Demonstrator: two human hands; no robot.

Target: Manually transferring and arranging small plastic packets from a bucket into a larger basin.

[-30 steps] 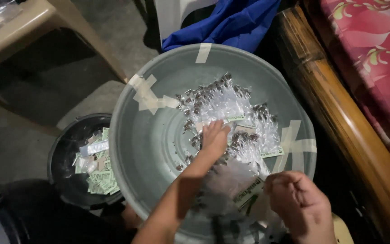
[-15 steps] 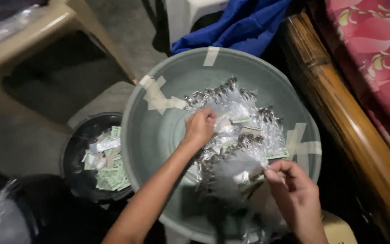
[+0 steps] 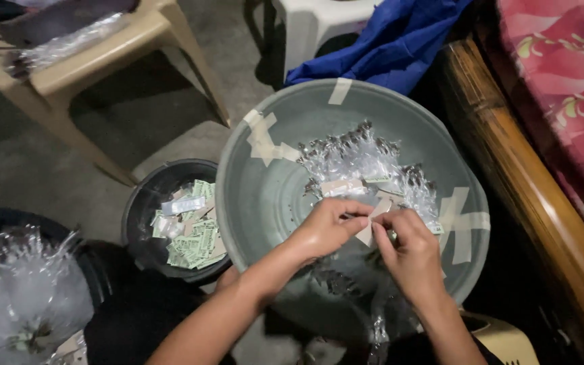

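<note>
Head view showed our left hand (image 3: pixel 322 230) and right hand (image 3: pixel 410 253) pinching one small paper slip (image 3: pixel 368 230) over the taped grey plastic basin (image 3: pixel 265 196), where a heap of clear packets (image 3: pixel 366 159) remained; more slips filled the black bucket (image 3: pixel 143 203).

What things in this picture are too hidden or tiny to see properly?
- Head view: the small pale strip between the left hand and right hand, mostly hidden by fingers.
- Contents of the clear packets in the grey basin: too small.
- Clear bag pile: cut off by the frame edge.

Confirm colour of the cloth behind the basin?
Blue cloth, plain, seen in the head view.
</note>
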